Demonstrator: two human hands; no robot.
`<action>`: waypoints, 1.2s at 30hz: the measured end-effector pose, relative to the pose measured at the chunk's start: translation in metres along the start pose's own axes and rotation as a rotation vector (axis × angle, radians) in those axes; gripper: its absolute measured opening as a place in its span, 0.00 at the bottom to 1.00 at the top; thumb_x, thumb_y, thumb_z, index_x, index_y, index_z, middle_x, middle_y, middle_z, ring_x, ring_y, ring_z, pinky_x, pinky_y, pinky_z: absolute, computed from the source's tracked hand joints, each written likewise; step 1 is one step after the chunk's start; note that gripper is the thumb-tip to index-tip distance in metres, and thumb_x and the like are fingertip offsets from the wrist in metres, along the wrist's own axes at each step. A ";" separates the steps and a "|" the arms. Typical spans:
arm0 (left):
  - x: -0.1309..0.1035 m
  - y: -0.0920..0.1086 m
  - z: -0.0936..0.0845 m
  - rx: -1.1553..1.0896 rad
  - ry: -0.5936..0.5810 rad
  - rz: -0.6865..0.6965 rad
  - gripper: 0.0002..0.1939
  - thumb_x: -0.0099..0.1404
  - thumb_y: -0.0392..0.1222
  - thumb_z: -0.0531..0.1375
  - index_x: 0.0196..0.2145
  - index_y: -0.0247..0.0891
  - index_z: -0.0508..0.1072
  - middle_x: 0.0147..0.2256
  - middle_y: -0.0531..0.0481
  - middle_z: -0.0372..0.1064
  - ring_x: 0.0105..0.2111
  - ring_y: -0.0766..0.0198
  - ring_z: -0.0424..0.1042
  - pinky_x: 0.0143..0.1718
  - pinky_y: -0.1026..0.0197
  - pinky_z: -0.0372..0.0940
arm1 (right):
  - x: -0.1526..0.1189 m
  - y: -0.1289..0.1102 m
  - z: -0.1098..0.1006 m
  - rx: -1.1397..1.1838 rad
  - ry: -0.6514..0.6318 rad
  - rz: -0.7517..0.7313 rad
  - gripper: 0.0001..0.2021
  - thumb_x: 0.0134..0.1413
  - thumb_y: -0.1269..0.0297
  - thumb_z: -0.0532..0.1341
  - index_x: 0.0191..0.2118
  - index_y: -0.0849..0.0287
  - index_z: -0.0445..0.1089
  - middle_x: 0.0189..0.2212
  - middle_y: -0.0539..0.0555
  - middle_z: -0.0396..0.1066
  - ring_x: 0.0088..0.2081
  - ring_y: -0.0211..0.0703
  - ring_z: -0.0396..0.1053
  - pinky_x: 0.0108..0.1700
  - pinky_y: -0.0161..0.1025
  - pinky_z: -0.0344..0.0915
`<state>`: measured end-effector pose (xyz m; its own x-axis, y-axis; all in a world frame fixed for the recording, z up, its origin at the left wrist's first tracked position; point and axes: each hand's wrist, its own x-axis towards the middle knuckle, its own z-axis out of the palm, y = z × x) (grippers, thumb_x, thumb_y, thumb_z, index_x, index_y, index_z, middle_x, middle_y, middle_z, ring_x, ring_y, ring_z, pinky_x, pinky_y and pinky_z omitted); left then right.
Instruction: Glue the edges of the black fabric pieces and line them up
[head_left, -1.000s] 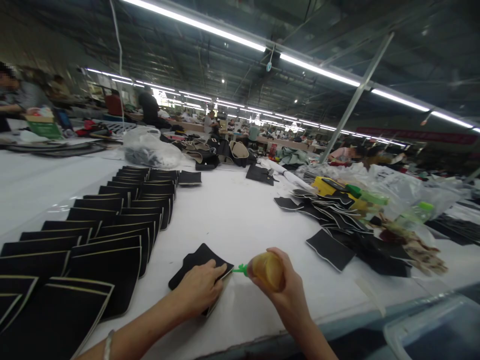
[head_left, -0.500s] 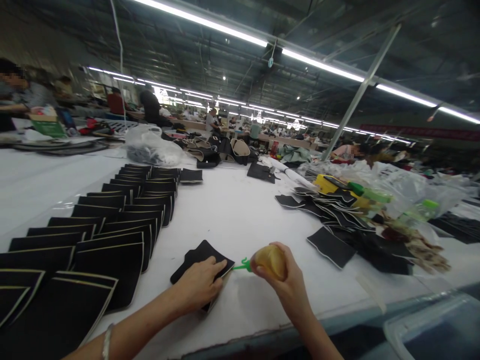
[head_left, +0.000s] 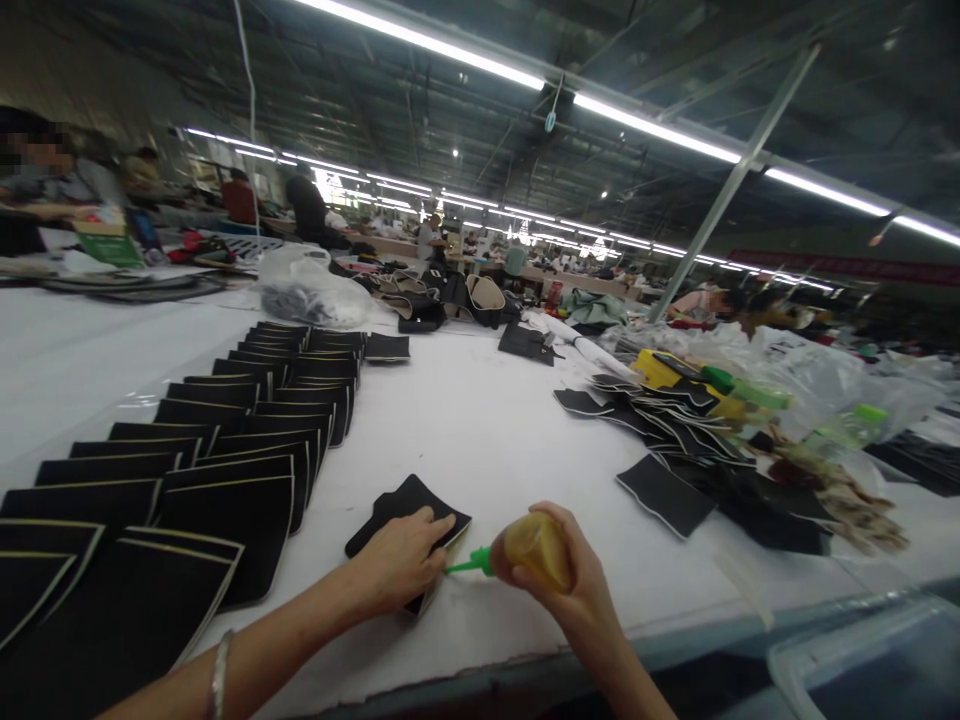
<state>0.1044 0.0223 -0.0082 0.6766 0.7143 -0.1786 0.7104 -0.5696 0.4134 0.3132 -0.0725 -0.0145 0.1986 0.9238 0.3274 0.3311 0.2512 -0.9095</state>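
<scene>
My left hand (head_left: 401, 562) presses on a flat black leather-like piece (head_left: 411, 492) on the white table. Its index finger stretches across the top, and the other fingers curl at the piece's right edge; what lies under the palm is hidden. In my right hand (head_left: 581, 580) is a squeeze bottle (head_left: 541, 548) of yellowish liquid, lying tilted in the closed fingers. Its thin green nozzle (head_left: 471, 562) points left and its tip is at the piece's right edge, close to my left fingers; I cannot tell whether it touches.
Overlapping rows of black pieces with pale edges (head_left: 244, 480) cover the table's left. A loose pile of black pieces (head_left: 667, 495) lies right, near a yellow box (head_left: 654, 368), clear plastic bags (head_left: 802, 370) and a glove (head_left: 862, 510). People work in the background.
The bottle's nozzle has moved down along the piece's right edge, from its upper right corner towards my left fingers. My left hand stays on the piece.
</scene>
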 end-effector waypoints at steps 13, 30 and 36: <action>-0.002 0.000 -0.001 -0.039 -0.003 -0.029 0.28 0.65 0.43 0.46 0.61 0.39 0.61 0.45 0.42 0.67 0.42 0.55 0.71 0.47 0.56 0.63 | -0.012 -0.001 0.005 0.059 -0.012 0.029 0.25 0.45 0.54 0.69 0.49 0.54 0.65 0.39 0.52 0.69 0.38 0.49 0.68 0.40 0.39 0.67; -0.001 -0.001 0.001 -0.021 0.006 -0.030 0.28 0.64 0.42 0.46 0.61 0.39 0.60 0.44 0.42 0.66 0.41 0.54 0.71 0.47 0.55 0.62 | -0.021 0.000 0.004 0.117 -0.048 0.052 0.26 0.44 0.55 0.70 0.50 0.53 0.65 0.42 0.51 0.67 0.41 0.49 0.66 0.43 0.37 0.65; -0.001 0.000 0.001 -0.014 -0.014 -0.033 0.28 0.65 0.42 0.45 0.62 0.38 0.59 0.46 0.41 0.66 0.42 0.53 0.71 0.46 0.54 0.62 | -0.013 0.008 -0.003 0.057 -0.050 -0.007 0.26 0.45 0.57 0.70 0.50 0.53 0.64 0.43 0.51 0.66 0.42 0.48 0.66 0.42 0.37 0.65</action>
<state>0.1039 0.0206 -0.0089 0.6555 0.7268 -0.2050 0.7299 -0.5400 0.4192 0.3157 -0.0828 -0.0253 0.1493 0.9348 0.3223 0.2791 0.2729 -0.9207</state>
